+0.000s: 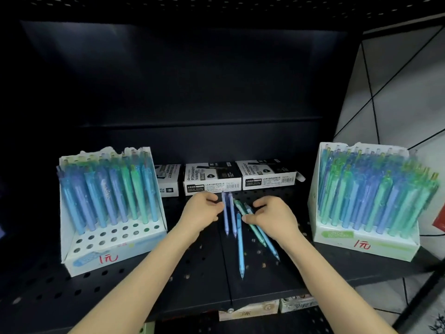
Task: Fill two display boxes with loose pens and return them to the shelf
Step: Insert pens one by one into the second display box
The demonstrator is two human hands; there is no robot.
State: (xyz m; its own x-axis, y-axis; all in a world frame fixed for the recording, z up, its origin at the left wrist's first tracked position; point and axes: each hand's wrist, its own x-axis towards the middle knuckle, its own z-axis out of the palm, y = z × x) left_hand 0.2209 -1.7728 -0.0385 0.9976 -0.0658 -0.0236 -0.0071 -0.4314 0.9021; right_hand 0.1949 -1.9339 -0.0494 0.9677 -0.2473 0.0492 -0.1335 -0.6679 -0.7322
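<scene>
- Nearest the lens, at bottom centre: two bare forearms, angled inward and up toward mid-frame.
- Left hand [202, 210], just left of centre: fingers curled, fingertips right up against the upper ends of two purple pens [226, 220]. Hard to tell whether pinching or merely touching.
- Purple pens side by side, nearly parallel, flat on the shelf, tips toward the bottom of the frame.
- Right hand [272, 218], just right of centre: thumb and curled fingers closed round the slanted pens [256, 232], one green and one blue. Upper ends under the fingers, tips running down and to the right below the wrist.
- Single blue pen [240, 244] between the two groups, flat on the shelf, top end just beside the right thumb, tip toward the lower edge. Touching the thumb or not, unclear.
- Left display box [113, 251], at left of frame: white card, back rows packed with upright blue, purple and green pens, front rows showing open round holes, red handwritten price on the front.
- Right display box [366, 244], at right of frame: packed with pens in the same colours, red price on the front, well apart from both hands.
- Behind the hands, at centre: three black-and-white marker boxes [212, 177] in a row, printed "PERMANENT MARKER".
- Shelf [192, 273]: black perforated metal, seam down the middle, dark back panel above.
- Price tags [248, 312] below the shelf's front lip, at bottom centre.
- Pale tiled wall [397, 92] with dark lines, at upper right.
</scene>
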